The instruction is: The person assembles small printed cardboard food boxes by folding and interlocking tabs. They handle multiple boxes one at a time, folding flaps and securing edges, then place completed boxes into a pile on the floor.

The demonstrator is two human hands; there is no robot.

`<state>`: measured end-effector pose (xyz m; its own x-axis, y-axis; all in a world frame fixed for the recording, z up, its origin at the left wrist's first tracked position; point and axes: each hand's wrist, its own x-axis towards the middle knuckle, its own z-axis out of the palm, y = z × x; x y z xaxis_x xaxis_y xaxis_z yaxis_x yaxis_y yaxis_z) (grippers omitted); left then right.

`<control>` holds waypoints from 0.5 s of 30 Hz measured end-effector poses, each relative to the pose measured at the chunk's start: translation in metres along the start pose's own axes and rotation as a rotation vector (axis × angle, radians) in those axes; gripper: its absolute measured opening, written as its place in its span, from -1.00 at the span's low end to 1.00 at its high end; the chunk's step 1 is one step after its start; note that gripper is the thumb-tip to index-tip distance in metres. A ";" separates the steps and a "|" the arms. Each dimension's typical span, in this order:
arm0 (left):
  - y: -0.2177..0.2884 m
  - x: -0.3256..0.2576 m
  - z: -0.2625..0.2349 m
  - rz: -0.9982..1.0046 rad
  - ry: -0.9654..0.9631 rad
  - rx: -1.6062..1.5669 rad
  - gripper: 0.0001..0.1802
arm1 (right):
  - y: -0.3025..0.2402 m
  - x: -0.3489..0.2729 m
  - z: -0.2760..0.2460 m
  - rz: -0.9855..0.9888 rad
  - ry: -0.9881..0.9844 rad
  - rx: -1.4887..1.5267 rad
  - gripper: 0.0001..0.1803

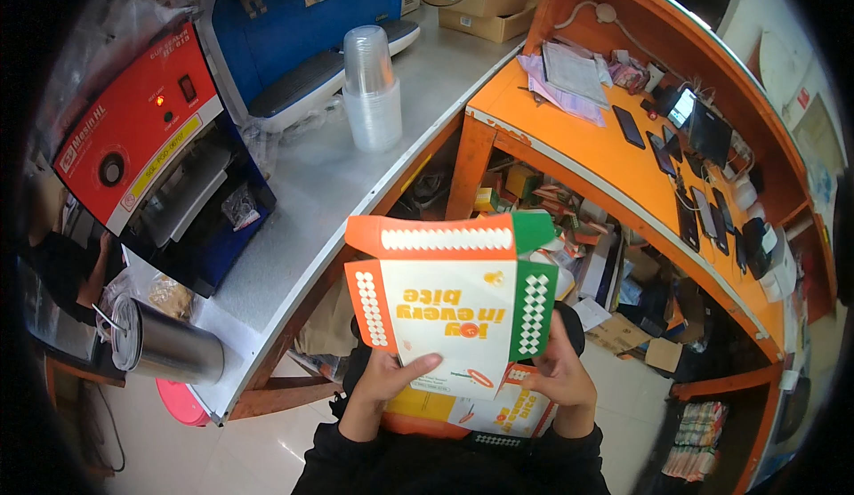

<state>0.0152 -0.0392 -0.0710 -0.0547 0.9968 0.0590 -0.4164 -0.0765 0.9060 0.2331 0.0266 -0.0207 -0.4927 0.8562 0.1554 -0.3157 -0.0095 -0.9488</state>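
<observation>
The left hand [391,383] and right hand [566,372] both hold a partly folded carton [454,304] in front of the body, the left one with its thumb across the near left corner, the right one gripping near the lower right edge. The carton's face is white with yellow lettering upside down; its left and far flaps are orange, its right side green — all with white patterning. Just beneath it, over the lap, lies a second printed carton [498,413], partly covered.

To the left, a grey table [298,197] carries a red and blue cup-sealing machine [133,130], a metal tumbler [173,346] at its near end, and a stack of clear cups [374,112] farther back. Brown cardboard boxes [485,10] sit at the far end. On the right, an orange table [507,108] bears several phones [629,127] — with packed clutter [534,201] below it.
</observation>
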 end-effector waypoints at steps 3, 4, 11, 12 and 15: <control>0.000 0.005 0.004 -0.032 -0.097 0.362 -0.47 | -0.004 0.009 -0.001 -0.128 0.243 -0.025 -0.65; -0.001 0.007 0.007 -0.028 -0.097 0.379 -0.47 | -0.003 0.013 -0.001 -0.145 0.321 -0.026 -0.68; 0.018 0.029 0.037 0.562 0.460 0.449 -0.29 | 0.001 0.026 0.008 -0.451 0.553 -0.484 -0.90; 0.026 0.032 0.039 0.700 0.548 0.552 -0.26 | -0.002 0.026 0.010 -0.471 0.507 -0.595 -0.90; 0.048 0.035 0.045 0.840 0.446 0.980 -0.31 | -0.007 0.028 0.019 -0.554 0.360 -0.853 -0.87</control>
<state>0.0342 -0.0069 -0.0067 -0.3333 0.5526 0.7639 0.6850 -0.4148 0.5990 0.2060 0.0410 -0.0042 -0.1439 0.7337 0.6641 0.3158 0.6700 -0.6718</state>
